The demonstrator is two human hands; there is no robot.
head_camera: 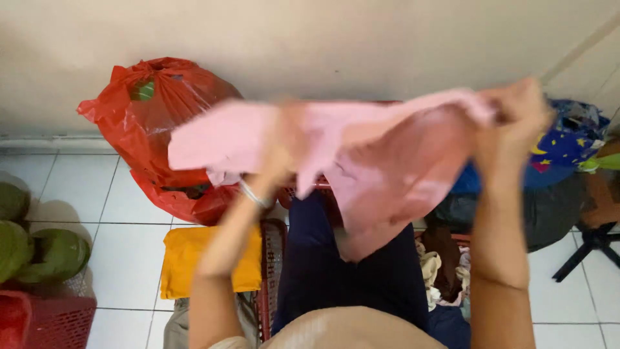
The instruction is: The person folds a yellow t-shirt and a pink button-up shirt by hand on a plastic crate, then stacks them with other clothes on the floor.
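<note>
Holding a pink cloth (361, 155) up high, the person spreads it out in front of the wall (310, 39). The left hand (284, 145) grips one side of the cloth and the right hand (516, 113) grips the other side. Both hands are closed on it, and they are far apart, so the cloth stretches wide between them. That is probably why it looks open and flat, not bunched up. The left hand is blurry, so I cannot tell just how its fingers pinch.

The cloth hangs in the air above the person's lap, not touching the floor (129, 258). Its bottom corner droops down over the dark blue trousers (349, 271).

A thin bracelet (253, 194) sits on the left wrist.

Behind the cloth, a big red bag (155, 110) leans by the wall. A yellow cloth (187, 258) lies folded flat on the floor tiles, just beside a red basket (272, 271). More clothes (442, 268) are piled low on the right side, maybe kept close so they are easy to reach. A blue cloth with stars and moons (568, 145) sits on a dark heap. Green round things (45, 252) rest at the far left, above another red basket (51, 320).
</note>
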